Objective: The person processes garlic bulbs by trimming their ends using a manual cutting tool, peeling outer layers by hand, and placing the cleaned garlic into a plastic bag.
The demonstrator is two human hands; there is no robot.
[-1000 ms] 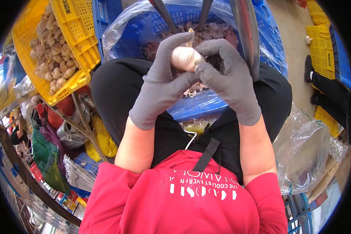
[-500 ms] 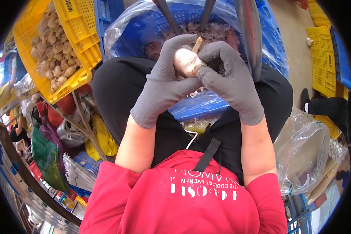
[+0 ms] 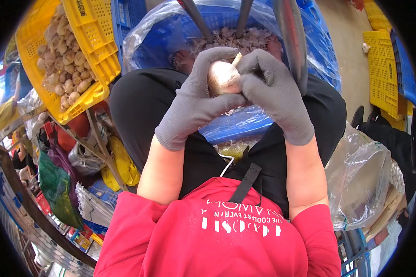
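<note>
A pale garlic bulb (image 3: 224,78) with a short dry stem is between my two hands over my lap. My left hand (image 3: 196,99), in a grey knit glove, is wrapped round the bulb's left side, its thumb along the lower edge. At the right side of the bulb, the fingers of my right hand (image 3: 275,90) are bent together, pinching at its skin; what exactly lies between the fingertips is hidden. Beneath them stands a blue basket (image 3: 171,32) lined with clear plastic, with loose garlic skins (image 3: 258,39) in it.
Many garlic bulbs (image 3: 67,62) lie in a tilted yellow crate (image 3: 97,41) at the left. Metal bars (image 3: 293,41) rise over the basket. On the right are a yellow crate (image 3: 381,74), a clear plastic bag (image 3: 358,180) and another person's dark-clothed leg (image 3: 388,143).
The bulb has turned slightly in my left hand and sits a little lower. My right fingers have closed in more tightly beside it. The other person's leg at the right has shifted.
</note>
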